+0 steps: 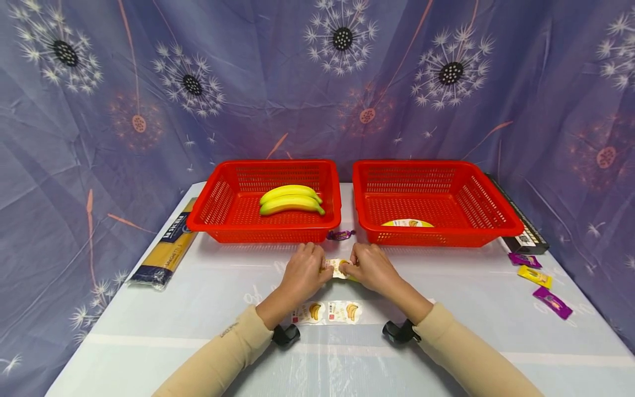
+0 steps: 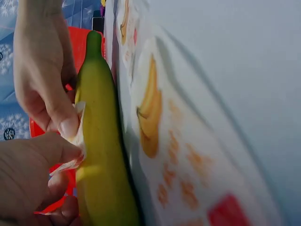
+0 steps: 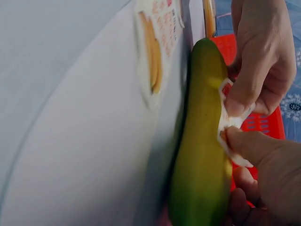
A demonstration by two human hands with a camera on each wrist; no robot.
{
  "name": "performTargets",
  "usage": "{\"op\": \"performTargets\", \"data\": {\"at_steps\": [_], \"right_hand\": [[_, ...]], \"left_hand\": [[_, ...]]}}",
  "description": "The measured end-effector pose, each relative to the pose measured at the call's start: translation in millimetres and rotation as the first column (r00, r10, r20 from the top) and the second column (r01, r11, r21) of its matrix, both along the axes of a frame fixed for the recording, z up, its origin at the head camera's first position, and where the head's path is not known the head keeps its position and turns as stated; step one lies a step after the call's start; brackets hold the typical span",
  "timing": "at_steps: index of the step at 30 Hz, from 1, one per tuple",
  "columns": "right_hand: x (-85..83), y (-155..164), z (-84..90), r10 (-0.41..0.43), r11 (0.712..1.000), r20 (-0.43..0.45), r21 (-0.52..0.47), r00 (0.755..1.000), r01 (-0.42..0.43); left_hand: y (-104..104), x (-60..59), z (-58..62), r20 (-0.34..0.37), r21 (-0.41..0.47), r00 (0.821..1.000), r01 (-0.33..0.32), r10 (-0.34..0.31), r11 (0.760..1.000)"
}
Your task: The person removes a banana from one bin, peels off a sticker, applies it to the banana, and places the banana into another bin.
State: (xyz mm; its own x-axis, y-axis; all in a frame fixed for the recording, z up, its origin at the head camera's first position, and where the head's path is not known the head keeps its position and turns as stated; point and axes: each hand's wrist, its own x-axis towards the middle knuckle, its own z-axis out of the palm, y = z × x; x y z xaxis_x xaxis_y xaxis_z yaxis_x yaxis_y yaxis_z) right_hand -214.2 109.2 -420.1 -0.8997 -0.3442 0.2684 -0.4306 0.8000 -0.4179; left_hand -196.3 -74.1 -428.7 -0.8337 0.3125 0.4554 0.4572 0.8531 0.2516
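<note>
My left grip [image 1: 305, 270] and right grip [image 1: 372, 267] are both closed in, fingers curled round the far side of the banana [image 2: 101, 141], thumbs on its label [image 1: 337, 268]; it's on or just above the tabletop [image 1: 218, 309], my side of the red baskets [image 1: 268, 236]. Likely light, firm, slightly slick: hold both flanks either side of the label. Label looks thin, may crease, so flat thumb pressure only.

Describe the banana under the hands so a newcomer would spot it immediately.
On the white table, find two red baskets. In front of the gap between them is a banana; the left hand and right hand touch its printed label. Unlike the other bananas, it is outside the baskets.
</note>
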Motion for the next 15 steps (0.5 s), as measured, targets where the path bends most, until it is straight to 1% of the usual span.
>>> {"op": "performTargets", "data": {"at_steps": [2, 4, 7, 11, 15], "right_hand": [[0.0, 4, -2.2, 0.0, 1.0, 0.015, -0.016, 1.0, 0.001], [1.0, 8, -3.6, 0.01, 0.999, 0.031, -0.04, 0.999, -0.009], [4.6, 13, -5.6, 0.029, 0.997, 0.026, -0.073, 0.999, -0.027], [10.0, 19, -9.4, 0.082, 0.993, -0.081, -0.075, 0.993, -0.088], [12.3, 19, -13.2, 0.153, 0.984, -0.189, -0.058, 0.97, -0.167]], "left_hand": [[-3, 0.4, -1.0, 0.063, 0.043, 0.998, -0.003, 0.001, 0.999], [-6, 1.6, -2.2, 0.105, 0.09, 0.994, 0.004, -0.014, 0.996], [-10, 5.2, -2.4, 0.117, 0.148, 0.992, 0.032, -0.049, 0.988], [-13, 9.9, -1.6, 0.098, 0.162, 0.992, 0.062, -0.078, 0.985], [-12, 12.3, -2.1, 0.085, 0.136, 0.993, 0.066, -0.078, 0.988]]}}
